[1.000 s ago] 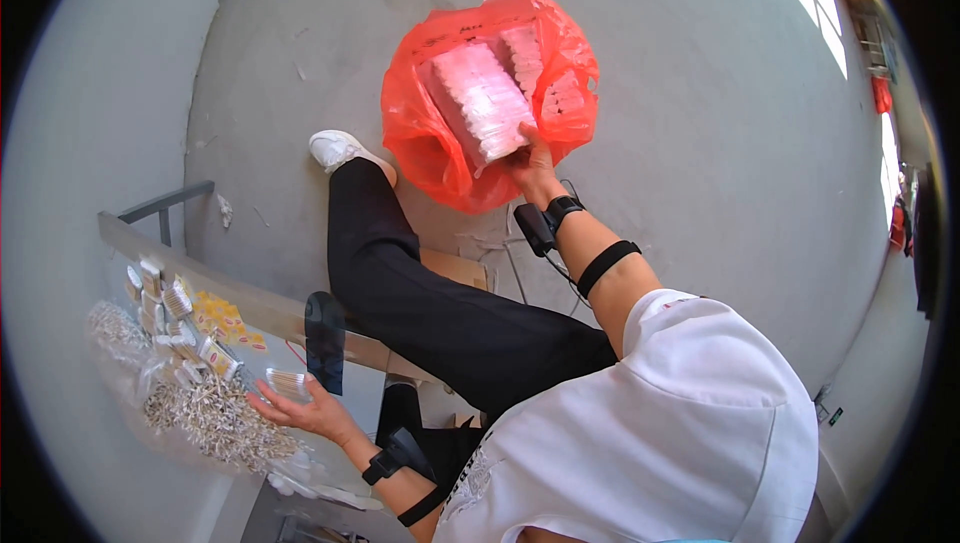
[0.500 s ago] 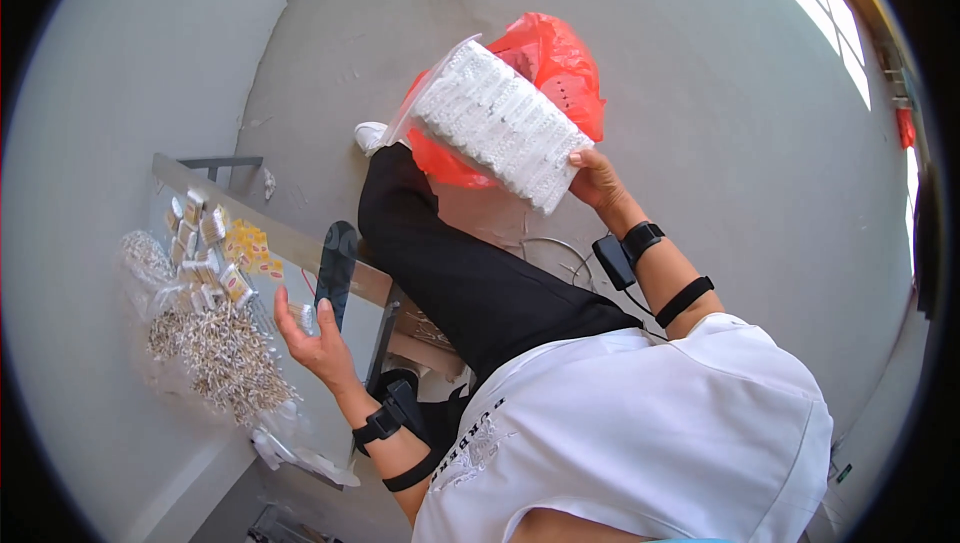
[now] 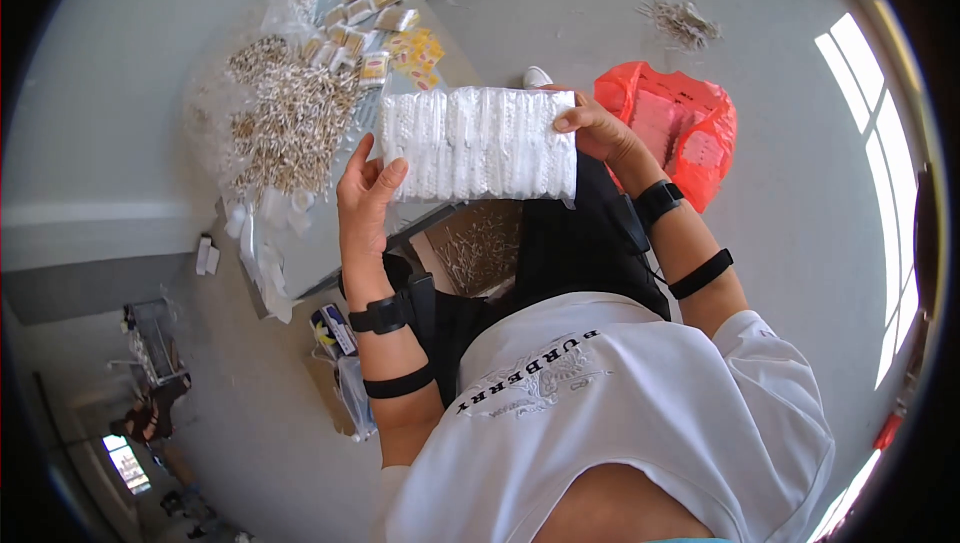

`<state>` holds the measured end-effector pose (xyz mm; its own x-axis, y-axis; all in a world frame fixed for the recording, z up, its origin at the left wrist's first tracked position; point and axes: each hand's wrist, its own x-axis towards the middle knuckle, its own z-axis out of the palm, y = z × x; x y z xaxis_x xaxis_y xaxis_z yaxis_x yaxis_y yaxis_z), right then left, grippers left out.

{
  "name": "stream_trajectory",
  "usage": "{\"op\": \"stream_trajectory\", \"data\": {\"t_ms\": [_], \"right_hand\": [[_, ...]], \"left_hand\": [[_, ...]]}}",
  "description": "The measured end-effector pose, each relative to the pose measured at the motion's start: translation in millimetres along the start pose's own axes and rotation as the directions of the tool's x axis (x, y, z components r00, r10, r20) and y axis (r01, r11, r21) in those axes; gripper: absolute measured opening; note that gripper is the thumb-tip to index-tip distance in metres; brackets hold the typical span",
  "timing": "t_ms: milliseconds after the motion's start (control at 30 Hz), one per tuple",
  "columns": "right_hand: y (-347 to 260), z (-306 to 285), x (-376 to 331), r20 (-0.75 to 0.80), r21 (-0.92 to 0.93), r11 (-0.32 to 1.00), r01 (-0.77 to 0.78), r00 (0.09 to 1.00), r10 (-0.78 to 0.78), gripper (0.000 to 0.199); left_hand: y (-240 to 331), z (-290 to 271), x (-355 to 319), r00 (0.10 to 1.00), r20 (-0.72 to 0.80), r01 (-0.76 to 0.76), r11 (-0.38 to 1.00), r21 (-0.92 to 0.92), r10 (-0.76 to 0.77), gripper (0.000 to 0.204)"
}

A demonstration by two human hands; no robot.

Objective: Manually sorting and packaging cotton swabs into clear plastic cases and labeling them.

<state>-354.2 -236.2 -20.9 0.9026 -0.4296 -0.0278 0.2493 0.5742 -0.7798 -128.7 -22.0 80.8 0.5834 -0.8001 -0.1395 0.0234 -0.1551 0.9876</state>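
Note:
A rectangular clear-wrapped pack of white cotton swabs [image 3: 480, 143] is held up level above my lap, in front of the table's near edge. My right hand [image 3: 598, 133] grips its right end, thumb on the face toward me and fingers behind. At the left end, my left hand [image 3: 368, 198] has its thumb against the lower corner; part of its fingers is hidden behind the pack. Just beyond that hand, a heap of loose cotton swabs [image 3: 300, 133] lies on plastic on the table [image 3: 325, 258].
Small swab packets [image 3: 374, 69] and yellow printed cards [image 3: 418, 55] lie at the table's far end. An open red plastic bag [image 3: 712, 108] with pinkish contents stands on the floor at right. A carton of swabs [image 3: 470, 248] sits under the table edge. Swab scraps [image 3: 682, 23] lie farther off.
My right hand has brought the pack left, away from the red bag, and turned it level. My left hand, free before, has come to its left end. My view has swung left.

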Motion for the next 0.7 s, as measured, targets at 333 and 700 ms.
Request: {"op": "stream_trajectory", "data": {"t_ms": [333,700], "right_hand": [[68.7,69.1,49.9,-0.025,0.094,0.990,-0.103,0.994,0.106,0.055],[70.5,78.5,44.8,-0.019,0.020,0.996,-0.089,0.996,0.089,0.051]], "left_hand": [[-73.2,-62.1,-67.3,0.977,-0.215,-0.047,0.978,-0.204,0.002,0.063],[-94.0,-59.9,-64.9,0.960,-0.277,-0.051,0.949,-0.312,-0.040,0.060]]}}
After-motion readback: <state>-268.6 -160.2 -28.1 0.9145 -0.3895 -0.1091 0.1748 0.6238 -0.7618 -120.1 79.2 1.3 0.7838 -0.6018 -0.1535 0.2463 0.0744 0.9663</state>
